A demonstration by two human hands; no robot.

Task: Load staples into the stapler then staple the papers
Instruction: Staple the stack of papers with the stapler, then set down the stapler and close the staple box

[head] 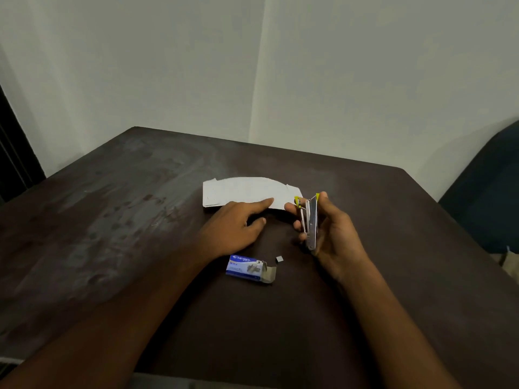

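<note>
The stapler (pixel 309 220) is gripped upright, opened, in the right hand (pixel 334 234); left of it the papers (pixel 247 192) are touched by the empty, loosely spread left hand (pixel 233 228).

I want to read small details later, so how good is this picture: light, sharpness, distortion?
Head view: dim, soft light; the dark table shows pale sheen, no hard glare. The staple box print is only partly readable; the stapler in the right hand is slightly soft. The wide angle bends the table edges.
</note>
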